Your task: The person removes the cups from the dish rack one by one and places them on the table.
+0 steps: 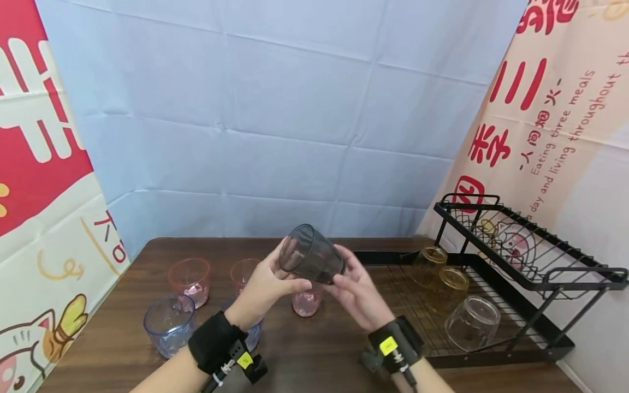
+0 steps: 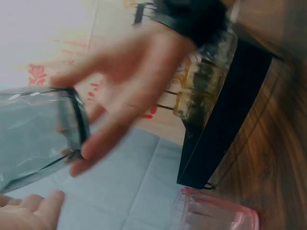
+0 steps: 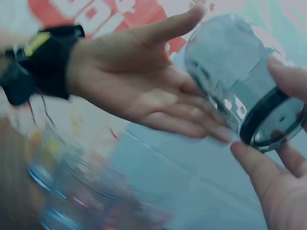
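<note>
A dark grey glass (image 1: 314,254) is held in the air, tilted, its rim toward the upper left. My right hand (image 1: 358,292) pinches its base between thumb and fingers. On the rim side is my left hand (image 1: 267,286), its fingers behind the glass and its thumb in front. In the right wrist view, the left hand (image 3: 144,91) has nearly straight fingers along the glass's underside. Below the hands stands a pink glass (image 1: 306,304), partly hidden. The left wrist view shows the grey glass (image 2: 33,134) with the right hand (image 2: 129,81) blurred around its base.
On the left of the wooden table (image 1: 123,305) stand red-rimmed glasses (image 1: 189,281) and a blue glass (image 1: 169,327); another blue glass (image 1: 253,335) is partly behind my left wrist. At right, a black two-tier rack (image 1: 535,357) holds amber glasses (image 1: 447,292) and a clear glass (image 1: 473,325), upside down.
</note>
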A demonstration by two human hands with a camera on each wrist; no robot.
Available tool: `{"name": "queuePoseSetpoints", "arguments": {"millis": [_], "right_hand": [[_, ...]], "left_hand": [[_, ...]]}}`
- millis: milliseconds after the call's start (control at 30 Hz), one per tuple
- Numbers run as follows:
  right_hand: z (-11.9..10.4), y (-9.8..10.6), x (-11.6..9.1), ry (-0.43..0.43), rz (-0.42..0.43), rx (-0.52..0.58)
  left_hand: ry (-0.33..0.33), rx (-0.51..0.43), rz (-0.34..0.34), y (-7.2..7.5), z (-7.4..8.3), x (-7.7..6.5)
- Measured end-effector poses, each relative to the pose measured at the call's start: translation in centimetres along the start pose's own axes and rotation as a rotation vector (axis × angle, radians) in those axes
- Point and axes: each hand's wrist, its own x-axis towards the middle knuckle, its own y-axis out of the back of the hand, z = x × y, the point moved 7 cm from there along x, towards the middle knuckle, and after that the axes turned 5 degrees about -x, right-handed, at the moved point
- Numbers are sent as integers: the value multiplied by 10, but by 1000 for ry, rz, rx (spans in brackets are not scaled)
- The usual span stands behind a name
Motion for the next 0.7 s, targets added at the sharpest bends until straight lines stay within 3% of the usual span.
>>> {"name": "queuePoseSetpoints", "arguments": {"millis": [167,333,500,600,700], "right_hand": [[35,-5,-4,-71,-17,152],[34,5,-7,-122,-53,81],[13,31,-9,-183,-133,-188],[-13,55,-8,-238,-184,-483],[-45,83,-6,-279,-222,-867]], "left_hand": [[-48,-25,57,9,2,-6],[-14,15,60,8,3,-1],[61,164,61,2,2,4],[110,328,71,-1,-4,3],[146,494,56,-3,-15,-1]]}}
